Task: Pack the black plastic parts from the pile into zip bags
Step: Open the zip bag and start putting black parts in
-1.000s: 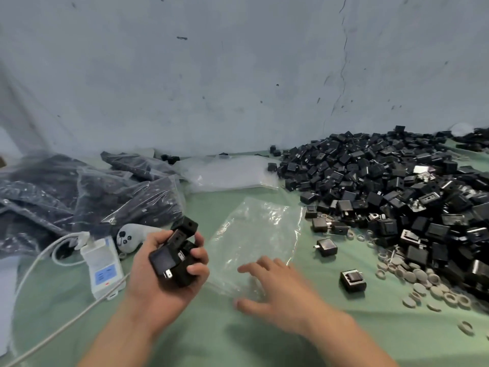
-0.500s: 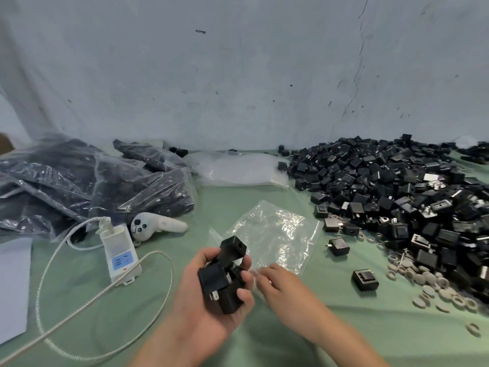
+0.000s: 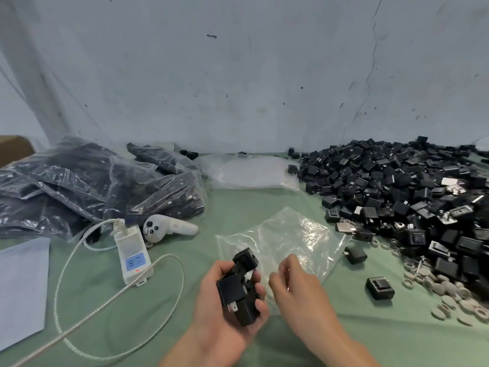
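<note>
Gripping black parts [image 3: 238,290] by the tabletop's [image 3: 164,337] front edge, your left hand [image 3: 225,311] awaits the zip bag [image 3: 299,239]; right hand [image 3: 296,290] curled there, pinch unconfirmed. Next: open its mouth.

- left hand [image 3: 219,319] holds clump of black parts [image 3: 238,290], fingers curled round it
- right hand [image 3: 299,290] just beside, fingers curled over near edge of clear zip bag [image 3: 296,234]; pinch unclear
- zip bag lies on green surface [image 3: 238,207]
- pile [image 3: 397,186] at right, filled bags [image 3: 79,186] at left
</note>
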Demonstrator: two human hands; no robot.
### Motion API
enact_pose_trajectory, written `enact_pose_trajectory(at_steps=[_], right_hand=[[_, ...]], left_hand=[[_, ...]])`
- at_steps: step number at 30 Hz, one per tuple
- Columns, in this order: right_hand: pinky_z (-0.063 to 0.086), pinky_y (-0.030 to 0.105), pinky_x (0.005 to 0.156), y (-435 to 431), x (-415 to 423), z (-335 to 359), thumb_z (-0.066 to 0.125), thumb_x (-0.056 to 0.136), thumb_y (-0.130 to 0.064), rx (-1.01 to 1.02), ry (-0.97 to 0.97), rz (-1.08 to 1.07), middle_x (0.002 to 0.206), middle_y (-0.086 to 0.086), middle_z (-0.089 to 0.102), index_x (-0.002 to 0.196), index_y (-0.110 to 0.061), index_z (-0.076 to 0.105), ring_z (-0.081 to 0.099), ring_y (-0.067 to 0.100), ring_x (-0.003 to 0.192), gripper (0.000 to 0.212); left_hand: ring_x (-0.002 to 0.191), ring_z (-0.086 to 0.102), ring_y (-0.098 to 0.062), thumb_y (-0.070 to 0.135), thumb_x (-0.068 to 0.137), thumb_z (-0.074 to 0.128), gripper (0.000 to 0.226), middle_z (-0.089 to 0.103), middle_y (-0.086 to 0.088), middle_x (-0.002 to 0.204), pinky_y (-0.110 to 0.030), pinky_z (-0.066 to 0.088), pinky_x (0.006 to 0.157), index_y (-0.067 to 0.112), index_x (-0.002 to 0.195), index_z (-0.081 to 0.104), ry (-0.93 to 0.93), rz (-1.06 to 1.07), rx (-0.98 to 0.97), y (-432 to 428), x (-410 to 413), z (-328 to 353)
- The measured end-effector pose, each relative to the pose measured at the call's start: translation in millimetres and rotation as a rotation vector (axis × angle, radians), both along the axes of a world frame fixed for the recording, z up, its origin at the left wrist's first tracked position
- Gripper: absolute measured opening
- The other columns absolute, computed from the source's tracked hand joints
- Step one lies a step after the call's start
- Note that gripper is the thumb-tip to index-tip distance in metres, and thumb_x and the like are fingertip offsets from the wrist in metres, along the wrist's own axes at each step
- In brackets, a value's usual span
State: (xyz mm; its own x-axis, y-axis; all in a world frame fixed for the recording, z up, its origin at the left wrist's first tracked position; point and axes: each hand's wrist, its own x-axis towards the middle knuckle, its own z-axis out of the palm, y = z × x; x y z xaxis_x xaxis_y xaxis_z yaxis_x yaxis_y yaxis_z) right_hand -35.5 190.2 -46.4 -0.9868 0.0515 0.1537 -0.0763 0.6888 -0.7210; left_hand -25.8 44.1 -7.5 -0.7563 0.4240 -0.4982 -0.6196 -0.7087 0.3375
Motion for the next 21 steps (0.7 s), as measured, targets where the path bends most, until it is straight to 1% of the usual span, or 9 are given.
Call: enact_pose_trajectory(at_steps=[3, 5, 7, 9, 11, 14, 17, 18, 21], right_hand=[[0.037, 0.021, 0.056, 0.5, 3.9, 5.4, 0.050, 0.092, -0.043, -0.010, 0.080, -0.021, 0.066, -0.006, 0.058, 0.085, -0.033, 0.037, 0.051, 0.007, 0.058, 0.018], [0.036, 0.021, 0.053, -1.7, 8.2, 8.3, 0.051, 0.090, -0.046, 0.030, 0.123, -0.004, 0.070, -0.010, 0.058, 0.088, -0.037, 0.037, 0.053, 0.007, 0.061, 0.017], [0.035, 0.020, 0.053, -4.0, 11.5, 11.5, 0.049, 0.089, -0.047, 0.053, 0.150, 0.028, 0.084, -0.021, 0.058, 0.090, -0.039, 0.036, 0.054, 0.006, 0.069, 0.016], [0.035, 0.020, 0.054, -5.3, 13.3, 14.3, 0.046, 0.087, -0.050, 0.067, 0.168, 0.058, 0.096, -0.031, 0.053, 0.091, -0.041, 0.035, 0.054, 0.005, 0.074, 0.015], [0.037, 0.021, 0.056, -5.9, 14.9, 15.7, 0.046, 0.088, -0.053, 0.072, 0.190, 0.080, 0.096, -0.028, 0.054, 0.090, -0.042, 0.035, 0.054, 0.007, 0.072, 0.016], [0.039, 0.021, 0.058, -8.0, 17.7, 15.7, 0.050, 0.091, -0.052, 0.094, 0.221, 0.115, 0.097, -0.024, 0.055, 0.090, -0.041, 0.034, 0.055, 0.010, 0.074, 0.020], [0.039, 0.021, 0.058, -9.9, 18.9, 14.7, 0.046, 0.090, -0.058, 0.110, 0.234, 0.122, 0.097, -0.023, 0.055, 0.092, -0.042, 0.034, 0.055, 0.007, 0.073, 0.020], [0.038, 0.020, 0.057, -10.0, 18.8, 14.5, 0.041, 0.088, -0.061, 0.115, 0.236, 0.119, 0.097, -0.024, 0.054, 0.093, -0.043, 0.034, 0.055, 0.006, 0.073, 0.020], [0.038, 0.018, 0.055, -9.6, 18.3, 13.3, 0.034, 0.086, -0.066, 0.120, 0.241, 0.110, 0.101, -0.026, 0.053, 0.094, -0.044, 0.034, 0.055, 0.002, 0.075, 0.023]], left_hand=[[0.062, 0.062, -0.022, 0.026, 0.066, 0.064, 0.026, 0.065, -0.008, 0.083, -0.028, 0.052, 0.050, 0.001, 0.068, 0.072, -0.044, 0.019, -0.078, 0.8, -1.1, -6.0], [0.073, 0.065, -0.025, 0.025, 0.071, 0.063, 0.025, 0.065, -0.011, 0.090, -0.033, 0.055, 0.059, 0.003, 0.066, 0.072, -0.047, 0.048, -0.104, 1.7, -1.7, -8.6], [0.085, 0.066, -0.028, 0.023, 0.074, 0.061, 0.025, 0.067, -0.014, 0.094, -0.039, 0.057, 0.072, 0.004, 0.065, 0.073, -0.019, 0.062, -0.120, 1.9, -1.6, -7.9], [0.083, 0.069, -0.032, 0.020, 0.072, 0.060, 0.023, 0.069, -0.017, 0.087, -0.043, 0.058, 0.077, 0.003, 0.063, 0.072, 0.014, 0.069, -0.116, 2.2, -2.1, -6.6], [0.080, 0.069, -0.035, 0.016, 0.070, 0.061, 0.017, 0.066, -0.018, 0.083, -0.045, 0.059, 0.081, 0.001, 0.069, 0.069, 0.041, 0.098, -0.127, 2.2, -3.7, -6.1], [0.089, 0.061, -0.033, 0.014, 0.074, 0.060, 0.012, 0.055, -0.017, 0.088, -0.048, 0.048, 0.101, 0.004, 0.081, 0.060, 0.043, 0.124, -0.135, 2.2, -7.1, -8.5], [0.080, 0.055, -0.030, 0.016, 0.071, 0.060, 0.010, 0.054, -0.015, 0.074, -0.048, 0.047, 0.094, 0.006, 0.074, 0.057, 0.047, 0.129, -0.124, 4.3, -8.0, -8.1], [0.081, 0.053, -0.028, 0.016, 0.069, 0.060, 0.011, 0.052, -0.014, 0.073, -0.047, 0.046, 0.098, 0.007, 0.074, 0.056, 0.040, 0.133, -0.121, 4.7, -8.5, -8.2], [0.100, 0.045, -0.026, 0.017, 0.069, 0.060, 0.014, 0.053, -0.013, 0.078, -0.047, 0.034, 0.115, 0.008, 0.078, 0.055, 0.013, 0.143, -0.089, 5.1, -10.1, -9.7]])
